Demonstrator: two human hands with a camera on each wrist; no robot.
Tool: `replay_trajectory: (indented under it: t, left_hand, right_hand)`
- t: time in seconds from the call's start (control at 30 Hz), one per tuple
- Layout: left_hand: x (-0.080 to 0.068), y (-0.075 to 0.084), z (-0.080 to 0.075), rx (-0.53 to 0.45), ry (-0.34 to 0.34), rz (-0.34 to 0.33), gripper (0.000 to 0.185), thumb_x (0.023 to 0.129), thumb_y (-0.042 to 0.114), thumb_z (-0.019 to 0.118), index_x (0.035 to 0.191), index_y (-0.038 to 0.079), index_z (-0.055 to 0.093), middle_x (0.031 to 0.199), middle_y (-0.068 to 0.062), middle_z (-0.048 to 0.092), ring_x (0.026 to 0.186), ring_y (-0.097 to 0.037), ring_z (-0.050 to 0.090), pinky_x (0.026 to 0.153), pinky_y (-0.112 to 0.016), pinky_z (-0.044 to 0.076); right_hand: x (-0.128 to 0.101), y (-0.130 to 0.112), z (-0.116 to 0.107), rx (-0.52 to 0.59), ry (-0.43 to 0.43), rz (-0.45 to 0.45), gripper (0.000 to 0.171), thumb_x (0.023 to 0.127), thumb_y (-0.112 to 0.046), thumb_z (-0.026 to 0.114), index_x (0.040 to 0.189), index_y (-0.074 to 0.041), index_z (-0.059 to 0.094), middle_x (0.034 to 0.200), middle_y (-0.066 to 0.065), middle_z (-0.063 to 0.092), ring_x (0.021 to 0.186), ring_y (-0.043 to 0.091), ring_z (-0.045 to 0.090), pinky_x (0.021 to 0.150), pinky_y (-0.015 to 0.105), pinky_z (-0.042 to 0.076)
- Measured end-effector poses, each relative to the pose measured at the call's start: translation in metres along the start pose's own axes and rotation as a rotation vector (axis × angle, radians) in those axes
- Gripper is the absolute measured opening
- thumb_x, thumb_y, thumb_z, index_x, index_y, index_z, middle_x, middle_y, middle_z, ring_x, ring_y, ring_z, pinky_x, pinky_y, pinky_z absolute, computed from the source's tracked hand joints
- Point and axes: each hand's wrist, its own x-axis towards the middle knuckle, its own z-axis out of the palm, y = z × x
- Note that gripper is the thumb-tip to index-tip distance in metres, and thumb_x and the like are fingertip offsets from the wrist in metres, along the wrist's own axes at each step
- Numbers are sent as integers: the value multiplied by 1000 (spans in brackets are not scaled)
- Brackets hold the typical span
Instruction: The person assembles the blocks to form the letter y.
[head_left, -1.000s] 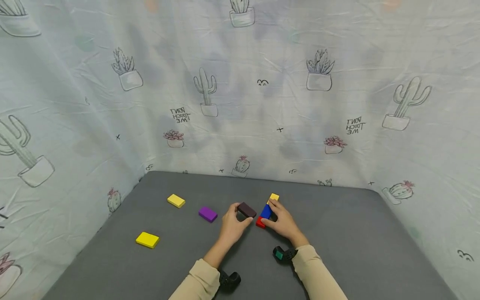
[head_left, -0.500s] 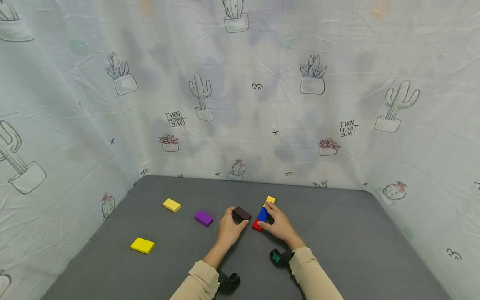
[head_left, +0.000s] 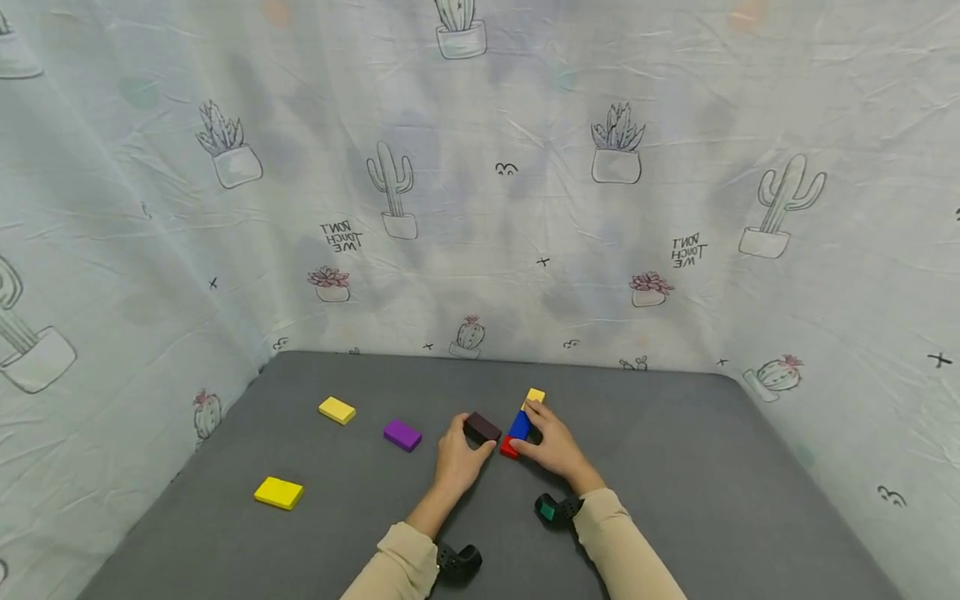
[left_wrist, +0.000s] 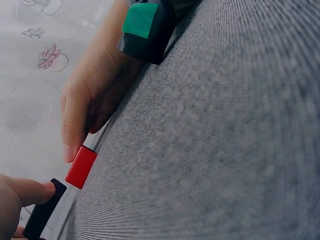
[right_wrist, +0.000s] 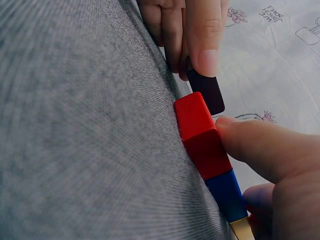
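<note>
My left hand [head_left: 461, 458] pinches a dark brown block [head_left: 482, 427] between thumb and fingers, just left of a row of blocks. That row runs away from me: a red block [head_left: 509, 447] at the near end, a blue block [head_left: 520, 426] in the middle, a yellow block [head_left: 534, 397] at the far end. My right hand [head_left: 557, 446] grips the row from the right, thumb at the red block and fingers toward the far end. In the right wrist view, the dark block [right_wrist: 207, 92] is close beside the red block [right_wrist: 200, 130], and the right fingers are partly hidden.
A purple block [head_left: 402, 435] lies left of the hands on the grey table [head_left: 675, 500]. Farther left are a small yellow block [head_left: 337, 410] and a larger yellow block [head_left: 279, 492]. A cactus-print cloth [head_left: 480, 208] surrounds the table's back and sides.
The head view has shifted slightly, so everything appears a little farther left. Both hands keep their holds, and the blocks stay nearly the same relative to each other.
</note>
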Motion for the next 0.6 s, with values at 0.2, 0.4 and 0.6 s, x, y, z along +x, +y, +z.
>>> replay_trajectory:
  t: [0.2, 0.4, 0.6]
  left_hand:
    - [-2, -2, 1, 33, -8, 2, 62, 77, 17, 79, 125, -7, 49, 116, -26, 61, 105, -39, 61, 87, -51, 49]
    - [-3, -4, 3, 54, -9, 12, 62, 77, 17, 79, 125, -7, 49, 115, -26, 62, 104, -39, 61, 86, -51, 50]
    - [-3, -2, 4, 67, -16, 21, 62, 77, 18, 79, 124, -7, 49, 115, -26, 62, 104, -40, 61, 86, -52, 50]
  right_hand:
    - [-2, -2, 0, 24, 2, 7, 77, 85, -39, 69, 143, 3, 38, 150, 21, 33, 136, 41, 33, 106, 56, 34]
    - [-3, -1, 1, 31, 11, -8, 77, 85, -38, 69, 142, 3, 38, 150, 21, 34, 136, 41, 34, 107, 56, 33]
    - [-1, 1, 1, 23, 20, -17, 77, 85, -38, 69, 142, 3, 39, 150, 20, 34, 137, 40, 34, 107, 55, 33]
